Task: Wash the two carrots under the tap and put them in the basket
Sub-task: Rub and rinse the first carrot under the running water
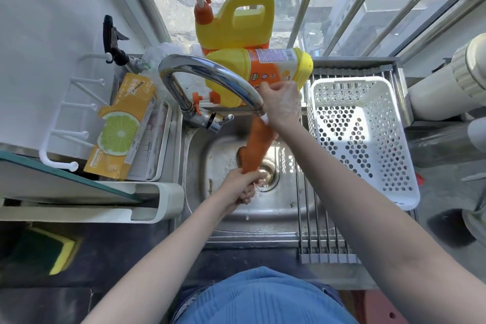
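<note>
Washing step: my left hand [240,188] grips the carrots [256,148] under the tap [210,75]; right hand [281,102], fingers curled, rubs them. Next: carry them right into the basket [364,201].

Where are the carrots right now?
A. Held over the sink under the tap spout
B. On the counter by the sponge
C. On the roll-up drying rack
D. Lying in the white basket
A: the left hand grips the carrots over the sink, beneath the tap spout; the white basket holds none.
</note>
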The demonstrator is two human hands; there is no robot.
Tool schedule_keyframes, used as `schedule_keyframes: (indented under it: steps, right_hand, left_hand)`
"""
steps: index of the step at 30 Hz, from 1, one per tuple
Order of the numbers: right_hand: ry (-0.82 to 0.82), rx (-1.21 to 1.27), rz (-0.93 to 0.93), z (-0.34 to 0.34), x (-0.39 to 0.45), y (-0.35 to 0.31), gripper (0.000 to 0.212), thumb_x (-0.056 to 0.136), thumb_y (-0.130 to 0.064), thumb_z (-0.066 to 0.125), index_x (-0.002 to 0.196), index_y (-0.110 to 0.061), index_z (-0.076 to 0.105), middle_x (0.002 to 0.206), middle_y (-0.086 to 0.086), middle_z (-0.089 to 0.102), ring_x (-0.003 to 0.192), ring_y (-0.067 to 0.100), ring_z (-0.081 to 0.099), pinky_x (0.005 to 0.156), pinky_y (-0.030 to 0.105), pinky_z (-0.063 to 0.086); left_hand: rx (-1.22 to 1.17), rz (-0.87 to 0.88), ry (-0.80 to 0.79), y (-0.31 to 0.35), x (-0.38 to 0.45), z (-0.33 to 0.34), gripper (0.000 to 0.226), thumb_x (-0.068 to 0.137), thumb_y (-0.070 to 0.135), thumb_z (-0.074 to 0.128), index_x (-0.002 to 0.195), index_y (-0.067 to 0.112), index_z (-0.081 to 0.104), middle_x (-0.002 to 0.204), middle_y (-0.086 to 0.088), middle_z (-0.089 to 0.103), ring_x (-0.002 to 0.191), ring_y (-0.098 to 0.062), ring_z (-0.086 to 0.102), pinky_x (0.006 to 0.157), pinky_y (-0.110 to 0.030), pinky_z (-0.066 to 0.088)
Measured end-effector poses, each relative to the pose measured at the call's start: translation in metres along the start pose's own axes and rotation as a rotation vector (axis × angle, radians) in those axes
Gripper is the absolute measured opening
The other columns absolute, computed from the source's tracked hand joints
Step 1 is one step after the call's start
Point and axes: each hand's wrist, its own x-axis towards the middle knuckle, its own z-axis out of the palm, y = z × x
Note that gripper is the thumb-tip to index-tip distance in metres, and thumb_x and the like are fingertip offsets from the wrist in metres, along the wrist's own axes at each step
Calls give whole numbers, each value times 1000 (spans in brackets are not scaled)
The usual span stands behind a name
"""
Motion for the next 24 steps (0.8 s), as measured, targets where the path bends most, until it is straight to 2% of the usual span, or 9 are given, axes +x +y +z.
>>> schedule_keyframes:
  steps: [2, 3, 7, 10, 13, 16, 19, 21, 24]
  right_hand:
    - [35, 63, 14, -4, 4, -3, 48, 92, -19, 55, 44, -20, 53, 33, -9, 46, 27, 1, 41, 40, 8, 33]
    - [41, 67, 7, -4, 3, -2, 51, 92, -20, 55, 42, -21, 51, 29, -11, 44, 27, 0, 41, 40, 8, 32]
    - [48, 89, -21, -1, 0, 9, 46, 92, -20, 57, 49, -6, 62, 33, -10, 43, 26, 1, 37, 42, 12, 29]
    - [32, 114, -3, 7, -5, 10, 42, 91, -24, 60, 69, 11, 69, 50, 14, 59, 39, 9, 44, 45, 12, 37]
    - [-65, 332, 92, 13, -8, 20, 51, 83, -41, 65, 81, 11, 68, 77, 33, 65, 58, 25, 55, 65, 38, 56]
    - [-434, 671, 290, 5, -23, 29, 39, 91, -28, 63, 121, -4, 60, 106, 17, 66, 85, 21, 64, 77, 36, 58]
    - [-675, 936, 382, 10, -45, 38, 34, 90, -16, 65, 122, -19, 52, 109, 11, 67, 87, 33, 69, 81, 45, 59]
    - [-674, 1071, 441, 12, -50, 40, 42, 86, -16, 66, 125, -16, 51, 110, 12, 68, 85, 35, 71, 76, 42, 60]
    - [-586, 1200, 514, 12, -52, 42, 32, 92, -19, 58, 122, -12, 50, 105, 15, 66, 80, 30, 71, 76, 41, 60]
  left_hand:
    - [-209, 13, 10, -2, 0, -2, 24, 89, 12, 64, 74, 5, 47, 33, 5, 29, 24, -5, 24, 30, -13, 17]
    - [-180, 40, 24, 0, 0, -2, 26, 88, 15, 66, 72, 6, 47, 33, 6, 30, 24, -5, 23, 31, -14, 16]
    - [358, 178, 49, 16, -4, -10, 28, 80, 30, 76, 87, 11, 57, 52, 6, 48, 41, -5, 38, 40, -18, 29]
    - [348, 260, 102, 26, -2, -6, 32, 76, 27, 80, 97, 13, 60, 70, 0, 61, 48, -6, 50, 42, -17, 37]
    - [185, 234, 166, 35, 1, -1, 22, 78, 23, 77, 84, 13, 59, 63, 0, 59, 39, -8, 45, 34, -17, 31]
    - [-139, 61, -85, 39, -2, -9, 20, 81, 26, 66, 72, 13, 53, 47, 4, 48, 28, -5, 33, 29, -11, 18]
    - [-385, -178, -460, 46, -4, -19, 26, 63, 32, 72, 62, 13, 54, 42, 6, 43, 25, -3, 32, 27, -7, 19]
    - [-295, -297, -625, 52, -3, -28, 33, 57, 31, 81, 63, 13, 54, 43, 6, 41, 26, -3, 34, 27, -8, 23]
    - [48, -375, -519, 67, -7, -37, 35, 62, 27, 78, 70, 15, 46, 45, 6, 40, 29, -2, 30, 26, -10, 22]
